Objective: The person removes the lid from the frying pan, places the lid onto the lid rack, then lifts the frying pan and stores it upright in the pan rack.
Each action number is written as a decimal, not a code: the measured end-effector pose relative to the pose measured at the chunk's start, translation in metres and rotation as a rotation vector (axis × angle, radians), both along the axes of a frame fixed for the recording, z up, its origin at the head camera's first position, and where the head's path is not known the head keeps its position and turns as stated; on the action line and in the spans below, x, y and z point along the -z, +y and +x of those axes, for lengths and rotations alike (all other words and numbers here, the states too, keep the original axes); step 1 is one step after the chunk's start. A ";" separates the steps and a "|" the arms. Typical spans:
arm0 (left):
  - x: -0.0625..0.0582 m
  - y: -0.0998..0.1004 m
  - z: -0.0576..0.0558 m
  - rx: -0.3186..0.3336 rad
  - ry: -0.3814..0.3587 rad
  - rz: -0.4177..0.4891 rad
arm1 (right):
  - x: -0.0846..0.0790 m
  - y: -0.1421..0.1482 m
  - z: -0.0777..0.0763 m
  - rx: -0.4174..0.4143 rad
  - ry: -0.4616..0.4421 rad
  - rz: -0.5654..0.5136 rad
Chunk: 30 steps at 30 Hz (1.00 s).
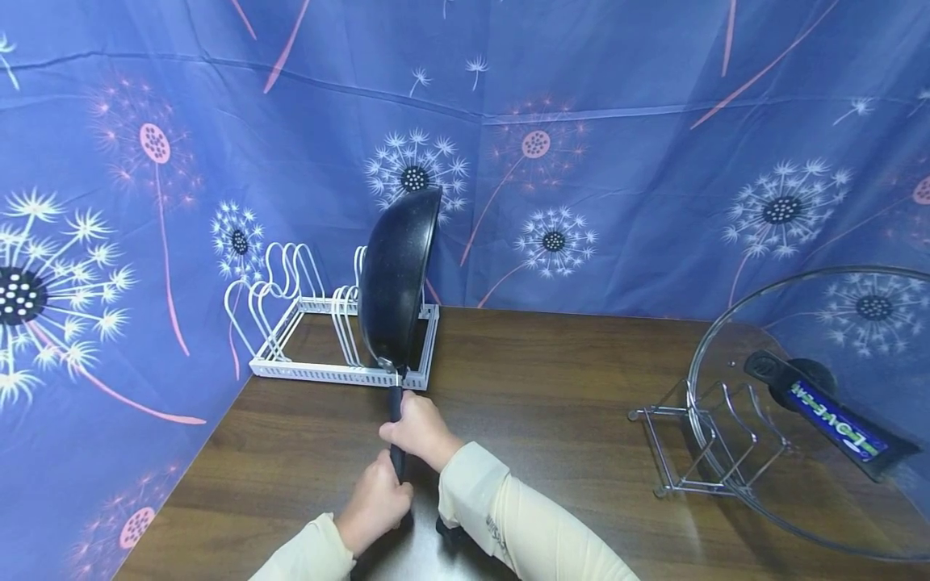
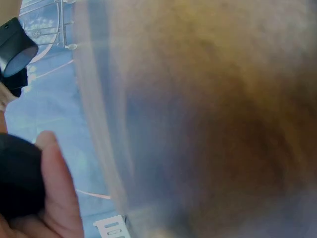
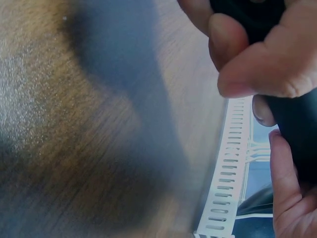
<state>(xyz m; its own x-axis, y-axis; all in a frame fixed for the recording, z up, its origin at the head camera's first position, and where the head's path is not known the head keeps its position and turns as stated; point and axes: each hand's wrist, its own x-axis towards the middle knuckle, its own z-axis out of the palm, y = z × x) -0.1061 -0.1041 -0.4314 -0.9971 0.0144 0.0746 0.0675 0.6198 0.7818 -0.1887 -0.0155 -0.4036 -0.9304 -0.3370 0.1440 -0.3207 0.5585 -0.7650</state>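
Note:
A black wok is turned on its side over the right end of a white dish rack, its rim to the right and its handle toward me. My right hand grips the black handle close to the pan. Just behind it, nearer my body, my left hand is wrapped around the handle's rear part. The handle's rounded black end shows in the left wrist view, with the thumb alongside. The pan hides part of the rack's wire dividers.
At the right, a large glass lid with a black labelled handle leans upright in a small chrome wire rack. White looped dividers stand at the white rack's left. Blue dandelion-print cloth hangs behind the wooden table.

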 end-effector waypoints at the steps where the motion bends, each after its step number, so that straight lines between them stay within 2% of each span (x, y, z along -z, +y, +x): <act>1: -0.001 0.000 0.000 0.009 -0.016 0.017 | 0.000 0.000 0.000 0.001 0.004 0.004; 9: -0.004 -0.004 0.001 0.043 -0.043 0.031 | -0.001 -0.001 0.000 0.006 -0.026 0.037; 17: -0.009 -0.017 -0.003 0.123 -0.018 -0.109 | -0.002 -0.005 0.001 0.014 -0.054 0.057; 23: -0.011 -0.024 -0.003 0.171 -0.068 -0.118 | -0.002 -0.010 0.003 0.017 -0.105 0.051; 26: -0.012 -0.025 -0.004 0.179 -0.067 -0.120 | -0.003 -0.010 0.003 0.036 -0.096 0.062; 30: -0.012 -0.024 -0.008 0.181 -0.053 -0.179 | -0.003 -0.010 0.002 0.041 -0.098 0.069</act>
<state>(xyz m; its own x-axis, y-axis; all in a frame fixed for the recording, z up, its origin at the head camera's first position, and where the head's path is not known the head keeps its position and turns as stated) -0.1137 -0.1285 -0.4192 -0.9795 0.2015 0.0025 0.1520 0.7304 0.6659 -0.1869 -0.0252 -0.4010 -0.9520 -0.3046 0.0298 -0.2225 0.6220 -0.7508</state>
